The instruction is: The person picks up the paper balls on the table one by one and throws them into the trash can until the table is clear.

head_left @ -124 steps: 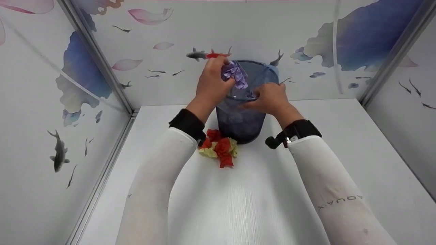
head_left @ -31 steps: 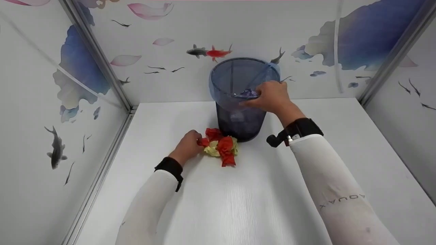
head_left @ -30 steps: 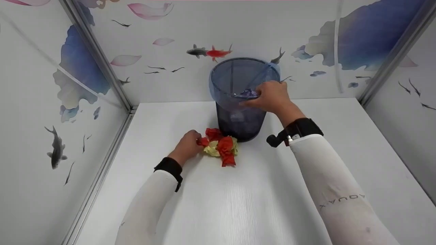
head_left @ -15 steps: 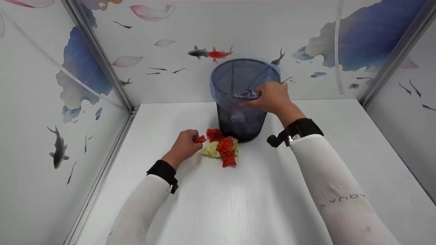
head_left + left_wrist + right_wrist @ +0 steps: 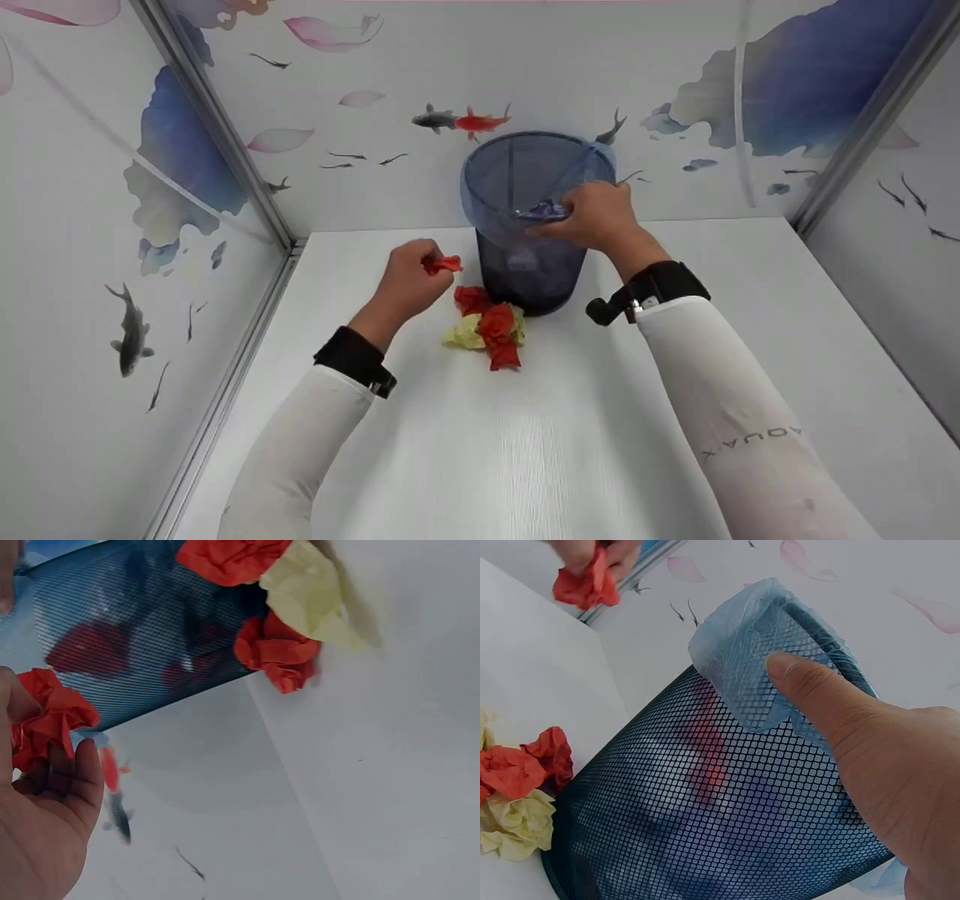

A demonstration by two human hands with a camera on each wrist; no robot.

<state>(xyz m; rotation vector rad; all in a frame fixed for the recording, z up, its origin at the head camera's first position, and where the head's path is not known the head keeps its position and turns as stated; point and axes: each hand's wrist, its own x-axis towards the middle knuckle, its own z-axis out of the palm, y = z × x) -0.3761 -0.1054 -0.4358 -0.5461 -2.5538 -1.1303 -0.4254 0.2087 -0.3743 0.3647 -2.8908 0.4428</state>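
My left hand pinches a crumpled piece of red paper, raised left of a dark mesh wastebasket. The wastebasket is lined with a thin blue plastic bag folded over its rim. My right hand grips the near rim, its thumb outside on the bag and its other fingers hidden inside. Some crumpled purple paper shows at the rim beside those fingers. Against the foot of the wastebasket lies a small pile of crumpled red paper and pale yellow paper.
The white table runs up to a back wall printed with fish and petals. Side panels with metal corner posts close in left and right. Reddish and purple shapes show through the mesh in the right wrist view.
My left hand went from above the wastebasket with purple paper down to the pile, took a red paper there, and has lifted it up toward the wastebasket. The right hand stays on the rim.
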